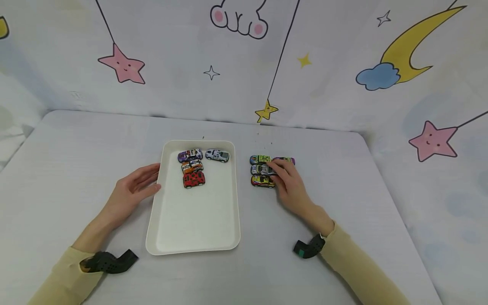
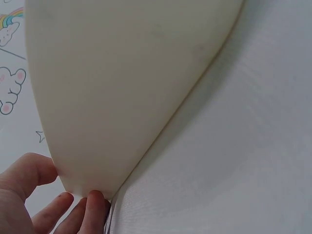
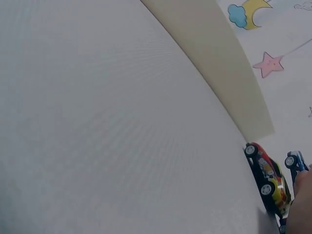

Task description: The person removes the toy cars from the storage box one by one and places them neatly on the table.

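With my right hand (image 1: pixel 293 190) I'm pinching a silver toy car (image 1: pixel 262 169), thumb on its near side and a finger on its far side. This car is sitting on the table just right of the tray, between two others: a green car (image 1: pixel 259 159) is lying on its far side and a yellow car (image 1: pixel 262 181) on its near side. A purple car (image 1: pixel 286 160) is resting to the right of the green one, partly hidden behind my hand. In the right wrist view, the yellow car is showing red patches as well.

My left hand (image 1: pixel 129 190) isn't clenching anything; its fingers are loosely bent and touching the outside of the left wall of the white tray (image 1: pixel 194 226). Inside the tray, toward the far end, three cars are standing in a column: a purple-and-white car (image 1: pixel 190 155) farthest, then an orange car (image 1: pixel 192 166), then a red car (image 1: pixel 194 180) with dark spots nearest me. A pale grey car (image 1: pixel 217 155) is sitting to their right, in the far right corner.

I'm wearing pale yellow sleeves (image 1: pixel 358 262), with a black device (image 1: pixel 309 246) on each wrist. Beyond the white table (image 1: pixel 282 279), a wall is showing pink stars (image 1: pixel 123 65) and a yellow moon (image 1: pixel 404 42).
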Available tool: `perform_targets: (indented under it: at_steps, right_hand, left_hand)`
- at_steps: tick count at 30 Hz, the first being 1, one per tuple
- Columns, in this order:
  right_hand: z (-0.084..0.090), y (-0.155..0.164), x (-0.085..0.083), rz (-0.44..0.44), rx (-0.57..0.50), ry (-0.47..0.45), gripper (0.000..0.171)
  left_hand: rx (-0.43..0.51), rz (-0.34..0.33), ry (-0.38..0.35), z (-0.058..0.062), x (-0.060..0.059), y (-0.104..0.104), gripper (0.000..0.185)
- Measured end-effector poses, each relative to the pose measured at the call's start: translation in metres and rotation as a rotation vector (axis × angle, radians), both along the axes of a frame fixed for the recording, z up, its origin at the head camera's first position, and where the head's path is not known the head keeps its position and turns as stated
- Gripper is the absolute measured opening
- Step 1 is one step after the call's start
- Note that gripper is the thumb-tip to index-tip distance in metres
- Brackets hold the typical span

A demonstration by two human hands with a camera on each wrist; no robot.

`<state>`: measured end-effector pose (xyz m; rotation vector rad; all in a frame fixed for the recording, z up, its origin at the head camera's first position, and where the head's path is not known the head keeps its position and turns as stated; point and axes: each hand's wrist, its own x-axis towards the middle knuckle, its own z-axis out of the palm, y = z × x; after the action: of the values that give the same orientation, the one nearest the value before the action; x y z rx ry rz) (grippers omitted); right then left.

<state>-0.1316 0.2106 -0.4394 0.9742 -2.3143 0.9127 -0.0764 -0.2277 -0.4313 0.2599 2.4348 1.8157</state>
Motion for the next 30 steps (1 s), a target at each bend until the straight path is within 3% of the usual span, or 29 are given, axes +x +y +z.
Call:
perform_targets:
  at_steps: [14,22,30]
  right_hand:
    - [-0.002,0.039,0.0,-0.097,0.018,0.005,0.043]
    - [-0.004,0.04,-0.003,-0.097,0.063,-0.014,0.041]
    - [-0.008,0.041,-0.003,-0.092,0.121,-0.023,0.041]
  left_hand:
    - [0.015,0.018,-0.016,-0.001,-0.002,0.005,0.055]
    - [-0.013,0.006,-0.001,0.0,-0.001,0.001,0.057]
    - [0.023,0.008,-0.004,0.0,0.0,0.002,0.056]
